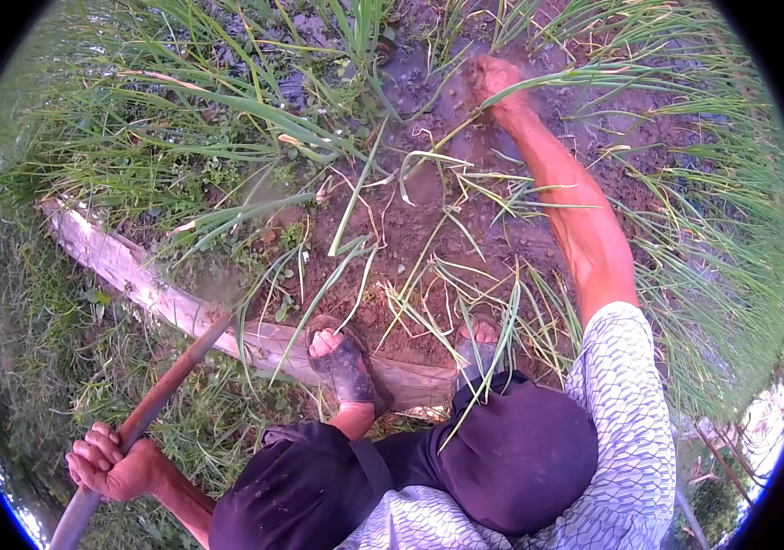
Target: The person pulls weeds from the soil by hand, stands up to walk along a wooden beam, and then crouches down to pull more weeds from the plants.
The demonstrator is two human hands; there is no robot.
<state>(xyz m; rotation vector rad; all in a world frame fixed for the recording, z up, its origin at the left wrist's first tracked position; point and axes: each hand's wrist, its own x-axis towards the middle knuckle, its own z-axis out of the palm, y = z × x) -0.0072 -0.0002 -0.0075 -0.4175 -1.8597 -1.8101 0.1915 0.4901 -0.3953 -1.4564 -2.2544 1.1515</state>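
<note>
At the lower left, my left hand [112, 463] is wrapped round a long wooden handle [170, 385]. The handle slants up toward the log, and its far end is blurred, so the tool's kind does not show. My right arm stretches far forward, and my muddy right hand [497, 81] is low over the wet mud [442, 96] with its fingers curled in. What those fingers hold, if anything, is hidden. A long green leaf [584, 75] crosses by the wrist. Loose onion-like stalks [438, 165] lie on the soil between my right hand and my feet.
A pale log [135, 270] runs from the left to beneath my feet. My sandalled foot [346, 362] rests by it, the other foot [479, 339] to its right. Dense onion-like plants [722, 183] stand at the right, with grass and weeds [181, 174] at the left.
</note>
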